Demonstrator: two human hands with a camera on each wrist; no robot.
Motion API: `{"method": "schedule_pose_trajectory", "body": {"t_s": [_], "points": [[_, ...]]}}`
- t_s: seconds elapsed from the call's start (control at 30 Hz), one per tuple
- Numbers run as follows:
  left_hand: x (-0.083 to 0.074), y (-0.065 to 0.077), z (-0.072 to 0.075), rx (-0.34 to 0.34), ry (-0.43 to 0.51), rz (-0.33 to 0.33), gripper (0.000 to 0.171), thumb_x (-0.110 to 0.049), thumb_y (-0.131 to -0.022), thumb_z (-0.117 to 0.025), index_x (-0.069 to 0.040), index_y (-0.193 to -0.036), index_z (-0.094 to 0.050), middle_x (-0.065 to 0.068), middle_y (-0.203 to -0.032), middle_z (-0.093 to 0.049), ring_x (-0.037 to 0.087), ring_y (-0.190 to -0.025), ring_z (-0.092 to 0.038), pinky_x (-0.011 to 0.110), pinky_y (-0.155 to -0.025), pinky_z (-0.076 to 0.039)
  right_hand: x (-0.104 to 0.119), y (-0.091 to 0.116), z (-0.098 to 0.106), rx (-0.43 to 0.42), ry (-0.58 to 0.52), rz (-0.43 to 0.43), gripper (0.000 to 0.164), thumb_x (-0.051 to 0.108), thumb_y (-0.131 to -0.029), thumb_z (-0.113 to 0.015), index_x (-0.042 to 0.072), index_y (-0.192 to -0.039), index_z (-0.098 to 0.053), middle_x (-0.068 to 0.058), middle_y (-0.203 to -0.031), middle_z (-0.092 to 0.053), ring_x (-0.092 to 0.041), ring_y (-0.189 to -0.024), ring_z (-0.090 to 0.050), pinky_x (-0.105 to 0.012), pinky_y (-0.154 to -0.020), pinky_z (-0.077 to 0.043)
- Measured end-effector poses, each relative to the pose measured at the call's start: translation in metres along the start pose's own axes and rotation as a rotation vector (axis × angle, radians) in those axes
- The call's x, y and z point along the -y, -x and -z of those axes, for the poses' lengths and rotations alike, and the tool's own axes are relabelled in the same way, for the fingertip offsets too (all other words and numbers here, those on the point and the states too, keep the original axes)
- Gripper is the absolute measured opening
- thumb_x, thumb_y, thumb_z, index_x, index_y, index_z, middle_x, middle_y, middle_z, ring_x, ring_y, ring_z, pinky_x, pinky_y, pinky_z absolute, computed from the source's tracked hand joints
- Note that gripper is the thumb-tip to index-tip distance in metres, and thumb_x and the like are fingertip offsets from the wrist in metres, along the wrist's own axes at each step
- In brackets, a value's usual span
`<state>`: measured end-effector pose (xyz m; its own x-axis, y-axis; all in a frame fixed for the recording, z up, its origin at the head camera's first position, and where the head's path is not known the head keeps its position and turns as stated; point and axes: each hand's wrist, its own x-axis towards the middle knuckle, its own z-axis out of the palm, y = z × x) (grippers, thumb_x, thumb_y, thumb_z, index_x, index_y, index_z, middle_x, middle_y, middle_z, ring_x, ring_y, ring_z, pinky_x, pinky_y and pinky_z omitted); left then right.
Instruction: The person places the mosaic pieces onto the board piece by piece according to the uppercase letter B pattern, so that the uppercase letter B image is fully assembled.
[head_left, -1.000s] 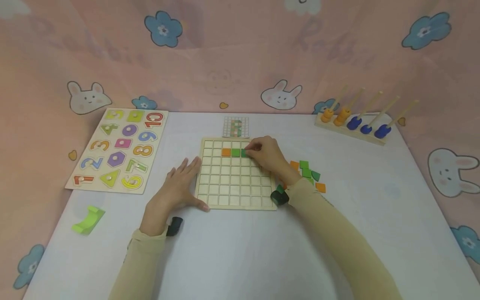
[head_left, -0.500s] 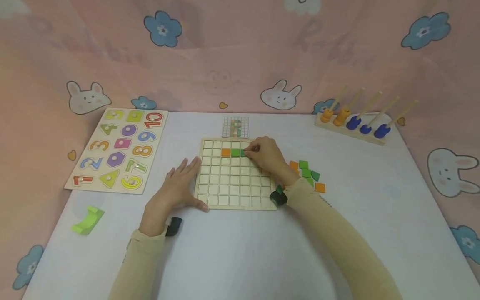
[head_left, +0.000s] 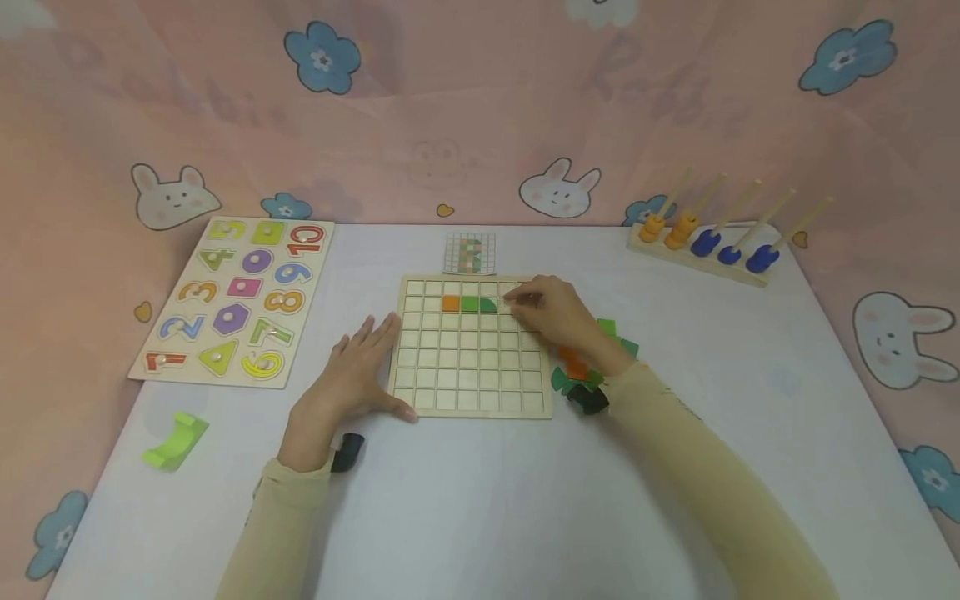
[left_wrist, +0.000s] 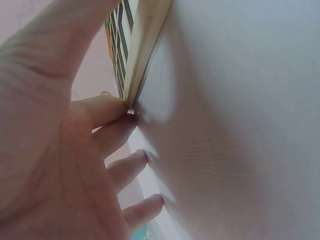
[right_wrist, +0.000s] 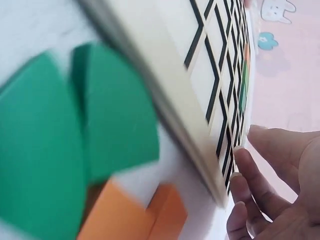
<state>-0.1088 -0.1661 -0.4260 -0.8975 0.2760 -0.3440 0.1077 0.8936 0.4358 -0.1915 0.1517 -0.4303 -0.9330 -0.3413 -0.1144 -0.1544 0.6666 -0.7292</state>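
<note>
A wooden grid board (head_left: 471,401) lies flat on the white table. One row near its far side bears an orange square tile (head_left: 450,303), a light green square tile (head_left: 469,304) and a dark green rounded tile (head_left: 488,306), side by side. My left hand (head_left: 341,387) is spread along the board's left edge, thumb at the near corner and fingertips touching the rim. Over the board's right part hovers my right hand (head_left: 561,315), just right of the rounded tile. In the right wrist view its thumb and fingers (right_wrist: 260,187) are apart, with nothing between them.
Loose green and orange tiles (head_left: 576,364) lie right of the board, partly hidden under the right wrist. A small pattern card (head_left: 470,253) lies behind it. A number puzzle (head_left: 236,302) and a green arch block (head_left: 177,442) are at left, a bead stacker (head_left: 705,243) at back right.
My right hand has let go of the dark green rounded tile, which stays on the board, and has moved a little to the right. The left hand has kept its place.
</note>
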Motion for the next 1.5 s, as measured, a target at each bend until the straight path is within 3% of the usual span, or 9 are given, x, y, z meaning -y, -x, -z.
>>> {"method": "schedule_pose_trajectory", "body": {"t_s": [0.27, 0.4, 0.53, 0.7, 0.97, 1.27, 1.5], "points": [[0.001, -0.001, -0.001, 0.008, 0.005, 0.004, 0.147, -0.042, -0.060, -0.104, -0.009, -0.171, -0.013, 0.008, -0.180, -0.009, 0.037, -0.167, -0.001, 0.064, -0.135, -0.003, -0.021, 0.027, 0.031, 0.052, -0.036, -0.069, 0.030, 0.012, -0.104, -0.062, 0.000, -0.130, -0.070, -0.020, -0.131, -0.068, -0.037, -0.121, -0.060, -0.054, -0.111, -0.052], [0.001, -0.001, -0.001, 0.005, 0.003, 0.003, 0.147, -0.042, -0.060, -0.104, -0.009, -0.171, -0.013, 0.009, -0.180, -0.010, 0.037, -0.167, -0.001, 0.064, -0.135, -0.003, -0.035, 0.039, 0.049, 0.089, -0.009, -0.120, 0.033, 0.013, -0.106, -0.058, 0.002, -0.136, -0.066, -0.020, -0.138, -0.065, -0.038, -0.125, -0.058, -0.058, -0.115, -0.049], [0.001, -0.001, -0.002, 0.002, -0.003, -0.002, 0.147, -0.043, -0.059, -0.103, -0.008, -0.171, -0.014, 0.009, -0.180, -0.010, 0.038, -0.167, -0.002, 0.065, -0.135, -0.003, -0.048, 0.049, 0.065, 0.111, 0.036, -0.116, 0.035, 0.011, -0.108, -0.056, -0.002, -0.139, -0.064, -0.025, -0.144, -0.062, -0.042, -0.131, -0.056, -0.063, -0.118, -0.046], [0.001, -0.001, -0.002, -0.004, -0.006, -0.005, 0.147, -0.043, -0.059, -0.104, -0.008, -0.171, -0.014, 0.009, -0.180, -0.011, 0.038, -0.167, -0.003, 0.065, -0.135, -0.004, -0.063, 0.059, 0.079, 0.137, 0.074, -0.122, 0.038, 0.006, -0.105, -0.062, -0.005, -0.141, -0.061, -0.028, -0.143, -0.061, -0.046, -0.135, -0.053, -0.066, -0.120, -0.043], [0.001, 0.000, -0.002, -0.011, 0.007, -0.012, 0.146, -0.042, -0.059, -0.103, -0.007, -0.171, -0.015, 0.010, -0.179, -0.011, 0.039, -0.167, -0.003, 0.065, -0.135, -0.004, -0.074, 0.067, 0.082, 0.144, 0.110, -0.163, 0.046, 0.008, -0.097, -0.075, -0.001, -0.141, -0.063, -0.025, -0.141, -0.060, -0.042, -0.127, -0.052, -0.063, -0.117, -0.044], [0.001, 0.000, -0.003, -0.011, 0.012, -0.016, 0.146, -0.042, -0.059, -0.103, -0.008, -0.171, -0.015, 0.009, -0.179, -0.011, 0.038, -0.167, -0.003, 0.064, -0.135, -0.004, -0.074, 0.068, 0.079, 0.128, 0.091, -0.141, 0.034, 0.006, -0.094, -0.078, -0.002, -0.125, -0.066, -0.020, -0.119, -0.060, -0.035, -0.109, -0.050, -0.044, -0.096, -0.046], [0.001, -0.001, -0.002, -0.009, -0.007, -0.014, 0.146, -0.044, -0.060, -0.103, -0.007, -0.171, -0.015, 0.010, -0.179, -0.012, 0.039, -0.167, -0.004, 0.065, -0.135, -0.005, -0.070, 0.065, 0.079, 0.107, 0.096, -0.115, 0.024, 0.004, -0.096, -0.075, 0.000, -0.120, -0.073, -0.021, -0.125, -0.067, -0.039, -0.114, -0.058, -0.057, -0.103, -0.052]]}}
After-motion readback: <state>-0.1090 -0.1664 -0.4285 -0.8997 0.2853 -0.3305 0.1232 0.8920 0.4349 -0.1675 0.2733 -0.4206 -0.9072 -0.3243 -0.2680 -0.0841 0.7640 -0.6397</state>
